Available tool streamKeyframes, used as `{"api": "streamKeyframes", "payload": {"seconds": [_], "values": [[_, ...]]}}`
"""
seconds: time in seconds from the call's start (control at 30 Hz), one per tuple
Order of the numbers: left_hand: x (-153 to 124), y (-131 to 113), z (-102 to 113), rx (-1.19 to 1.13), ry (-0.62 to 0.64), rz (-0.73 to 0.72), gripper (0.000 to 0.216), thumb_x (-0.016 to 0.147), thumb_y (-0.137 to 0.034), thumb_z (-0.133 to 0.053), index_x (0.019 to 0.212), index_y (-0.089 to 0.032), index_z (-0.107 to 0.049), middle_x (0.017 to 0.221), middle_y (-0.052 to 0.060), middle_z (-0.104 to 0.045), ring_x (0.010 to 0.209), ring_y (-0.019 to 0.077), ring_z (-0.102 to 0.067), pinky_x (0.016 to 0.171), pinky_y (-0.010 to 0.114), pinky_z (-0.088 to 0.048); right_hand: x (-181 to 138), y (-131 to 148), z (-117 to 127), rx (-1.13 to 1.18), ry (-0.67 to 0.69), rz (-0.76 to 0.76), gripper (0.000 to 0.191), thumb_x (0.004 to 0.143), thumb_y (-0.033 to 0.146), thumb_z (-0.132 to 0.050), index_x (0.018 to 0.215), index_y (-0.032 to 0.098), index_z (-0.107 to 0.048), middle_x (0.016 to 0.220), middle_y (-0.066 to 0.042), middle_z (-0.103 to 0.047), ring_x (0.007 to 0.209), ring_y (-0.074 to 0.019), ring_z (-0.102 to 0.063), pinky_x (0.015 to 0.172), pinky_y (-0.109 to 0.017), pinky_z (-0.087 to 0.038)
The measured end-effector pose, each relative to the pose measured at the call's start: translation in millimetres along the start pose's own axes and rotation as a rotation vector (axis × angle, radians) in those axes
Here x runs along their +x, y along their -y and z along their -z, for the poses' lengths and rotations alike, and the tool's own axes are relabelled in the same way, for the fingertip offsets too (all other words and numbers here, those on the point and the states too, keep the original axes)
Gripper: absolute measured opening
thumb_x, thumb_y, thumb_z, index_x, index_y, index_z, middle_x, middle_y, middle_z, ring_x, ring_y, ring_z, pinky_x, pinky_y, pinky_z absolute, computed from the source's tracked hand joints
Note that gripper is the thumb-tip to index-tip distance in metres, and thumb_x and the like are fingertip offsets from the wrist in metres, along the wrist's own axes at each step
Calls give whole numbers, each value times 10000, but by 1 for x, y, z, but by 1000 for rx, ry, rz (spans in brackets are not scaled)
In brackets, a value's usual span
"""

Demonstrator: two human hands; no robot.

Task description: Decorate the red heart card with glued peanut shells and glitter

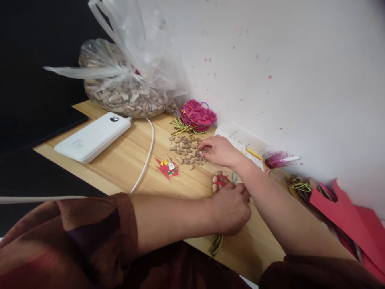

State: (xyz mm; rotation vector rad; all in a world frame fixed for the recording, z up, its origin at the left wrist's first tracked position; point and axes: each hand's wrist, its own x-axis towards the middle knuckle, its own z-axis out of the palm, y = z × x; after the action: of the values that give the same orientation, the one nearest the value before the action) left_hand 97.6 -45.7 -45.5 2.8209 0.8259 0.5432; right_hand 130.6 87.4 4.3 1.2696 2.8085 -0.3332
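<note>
Across the front of the wooden table reaches my left hand [231, 209], its fingers curled over a red craft piece [221, 180] edged with peanuts. The hand covers much of that piece, and a green-and-black tassel [215, 245] sticks out below it. My right hand [218, 150] is at the right side of a loose pile of peanuts [185, 149]. Its thumb and forefinger are a little apart, with no peanut visible between them. A thin teal loop [235, 177] lies just beyond the red piece.
Red, yellow and green paper scraps [169, 167] lie left of the peanuts. Magenta tasselled pieces [197, 116] stand stacked by the wall. A white power bank [93, 137] with a cable, a plastic bag of peanuts [126, 94] and a red paper bag [339, 216] are around.
</note>
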Motion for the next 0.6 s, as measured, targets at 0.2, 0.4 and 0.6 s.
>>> {"api": "streamKeyframes", "payload": {"seconds": [0.2,0.4,0.6], "values": [[-1,0,-1,5,-26,-1,216,855,-276,-648,897,-115,-786,1026,192,-692,1032,325,-566,810,421,-453,3,-1,-4,54,-7,-44,152,819,163,-703,947,186,-780,909,-58,-784,872,-209,-702,802,-295,-479],[-1,1,-3,-6,-48,-5,203,850,-271,-653,878,-118,-784,1007,177,-696,1015,316,-569,808,418,-458,3,-4,-9,115,-22,-88,128,809,167,-726,932,201,-737,827,-16,-749,766,-167,-680,715,-262,-468],[-2,0,-4,11,-53,-1,215,860,-277,-652,908,-115,-786,1020,177,-697,1014,309,-568,826,414,-457,-1,-2,-9,160,-64,-80,152,806,113,-673,934,191,-696,814,-13,-732,749,-158,-666,709,-253,-465]]}}
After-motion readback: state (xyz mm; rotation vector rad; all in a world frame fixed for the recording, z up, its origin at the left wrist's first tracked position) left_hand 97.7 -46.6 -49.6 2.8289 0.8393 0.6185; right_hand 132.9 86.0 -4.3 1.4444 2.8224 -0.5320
